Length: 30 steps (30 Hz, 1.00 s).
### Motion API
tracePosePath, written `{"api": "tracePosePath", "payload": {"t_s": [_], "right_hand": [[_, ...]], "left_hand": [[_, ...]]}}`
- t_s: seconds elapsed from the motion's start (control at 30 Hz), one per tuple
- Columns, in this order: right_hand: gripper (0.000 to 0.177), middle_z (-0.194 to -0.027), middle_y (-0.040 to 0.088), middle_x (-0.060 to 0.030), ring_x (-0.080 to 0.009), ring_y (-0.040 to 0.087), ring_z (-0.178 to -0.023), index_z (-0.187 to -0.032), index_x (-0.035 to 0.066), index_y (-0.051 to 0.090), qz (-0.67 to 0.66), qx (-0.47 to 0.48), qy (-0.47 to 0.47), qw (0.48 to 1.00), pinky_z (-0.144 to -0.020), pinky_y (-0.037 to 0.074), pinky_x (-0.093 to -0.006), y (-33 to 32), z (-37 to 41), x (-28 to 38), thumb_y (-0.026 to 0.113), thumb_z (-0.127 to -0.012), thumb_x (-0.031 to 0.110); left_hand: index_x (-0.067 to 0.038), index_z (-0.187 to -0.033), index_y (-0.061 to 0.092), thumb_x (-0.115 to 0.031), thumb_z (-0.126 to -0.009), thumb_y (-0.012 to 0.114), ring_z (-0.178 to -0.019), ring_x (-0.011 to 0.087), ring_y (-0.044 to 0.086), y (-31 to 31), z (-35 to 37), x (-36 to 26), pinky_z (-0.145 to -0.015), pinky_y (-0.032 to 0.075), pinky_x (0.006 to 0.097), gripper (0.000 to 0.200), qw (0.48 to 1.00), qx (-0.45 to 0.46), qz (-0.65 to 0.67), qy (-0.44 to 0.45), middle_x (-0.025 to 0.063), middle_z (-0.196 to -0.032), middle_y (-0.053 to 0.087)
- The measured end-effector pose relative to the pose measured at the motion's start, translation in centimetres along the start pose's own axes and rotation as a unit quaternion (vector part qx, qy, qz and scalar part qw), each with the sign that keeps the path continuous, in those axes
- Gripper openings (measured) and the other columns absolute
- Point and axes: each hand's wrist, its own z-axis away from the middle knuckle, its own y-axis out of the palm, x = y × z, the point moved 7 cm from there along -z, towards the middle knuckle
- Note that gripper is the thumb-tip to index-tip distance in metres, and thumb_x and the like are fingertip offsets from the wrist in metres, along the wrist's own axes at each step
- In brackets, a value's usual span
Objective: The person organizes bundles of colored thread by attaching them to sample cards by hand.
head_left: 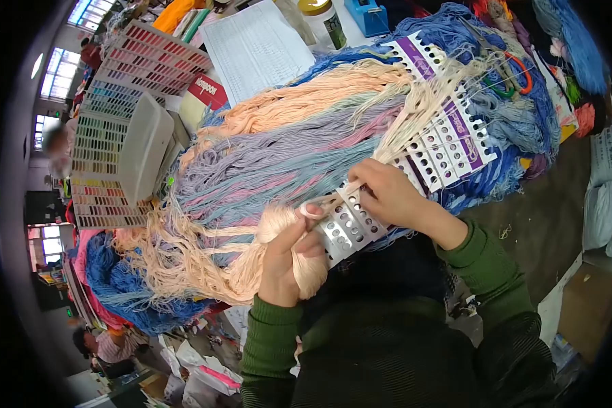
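My left hand (289, 251) is closed around a thick bundle of pale peach embroidery thread (311, 275), with strands pinched between thumb and fingers. Just right of it, my right hand (391, 194) has its fingers pressed together on thin strands over a white punched card (350, 231). The card's holes run in rows, and its far end disappears under the right hand. More white and purple thread cards (455, 146) lie beyond, with cream strands (415, 115) drawn across them. Orange-peach skeins (285, 102) and lilac skeins (251, 149) spread over the pile to the left.
Red-and-green-handled scissors (520, 75) rest on blue thread at the right. At the back are a printed sheet (251, 47), a lidded jar (323, 24) and a blue tape dispenser (367, 15). A color chart (102, 143) and plastic tub (146, 146) stand left; people sit farther off.
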Motion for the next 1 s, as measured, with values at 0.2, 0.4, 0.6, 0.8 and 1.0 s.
{"api": "tracePosePath", "payload": {"t_s": [0.2, 0.4, 0.6, 0.8, 1.0], "right_hand": [[0.009, -0.062, 0.048, -0.0007, -0.0033, 0.047, -0.06, -0.079, 0.004, 0.048, -0.192, 0.059, 0.18, 0.963, -0.05, 0.036, -0.0199, 0.6, 0.0, -1.9, 0.049, -0.07, 0.001], [0.013, -0.066, 0.056, -0.0031, -0.005, 0.05, -0.06, -0.08, -0.002, 0.058, -0.378, 0.059, 0.171, 0.908, -0.053, 0.04, -0.0187, 0.4, 0.0, -2.7, 0.05, -0.07, 0.0], [0.016, -0.074, 0.059, -0.0063, -0.0114, 0.054, -0.067, -0.084, 0.002, 0.06, -0.128, 0.104, 0.033, 0.986, -0.063, 0.042, -0.0259, 1.9, -0.2, -0.7, 0.055, -0.071, 0.01], [0.018, -0.071, 0.056, -0.0063, -0.0126, 0.053, -0.067, -0.085, 0.003, 0.058, -0.249, 0.143, 0.128, 0.949, -0.062, 0.041, -0.0261, 1.6, -0.1, -1.4, 0.05, -0.071, 0.01], [0.019, -0.073, 0.057, -0.0111, -0.0245, 0.053, -0.068, -0.079, 0.004, 0.058, -0.158, 0.149, 0.094, 0.972, -0.069, 0.039, -0.0319, 2.5, -0.3, -1.3, 0.047, -0.068, 0.014]], "left_hand": [[0.001, -0.1, 0.047, -0.004, -0.076, 0.046, -0.045, 0.0052, 0.038, -0.1, -4.1, 2.0, -0.044, 0.032, 0.0165, 0.024, 0.929, -0.042, -0.367, -0.005, 0.0018, -0.063, 0.049], [-0.001, -0.09, 0.05, -0.006, -0.077, 0.05, -0.043, 0.0063, 0.038, -2.8, -4.2, 0.9, -0.041, 0.031, 0.017, 0.014, 0.984, -0.103, -0.146, -0.011, 0.0024, -0.059, 0.049], [0.002, -0.087, 0.051, -0.006, -0.075, 0.053, -0.049, 0.0096, 0.044, -0.9, -2.7, 1.4, -0.045, 0.037, 0.0183, 0.015, 0.96, -0.098, -0.261, -0.009, 0.0058, -0.064, 0.051], [-0.001, -0.087, 0.046, -0.018, -0.079, 0.048, -0.059, 0.008, 0.047, -1.8, 1.7, -5.3, -0.048, 0.04, 0.0189, 0.019, 0.997, -0.04, -0.035, 0.058, 0.0056, -0.081, 0.051], [-0.001, -0.089, 0.049, -0.015, -0.078, 0.047, -0.059, 0.009, 0.048, -7.3, 11.8, -17.3, -0.051, 0.041, 0.0219, 0.018, 0.908, -0.173, -0.156, 0.347, 0.0062, -0.074, 0.052]]}}
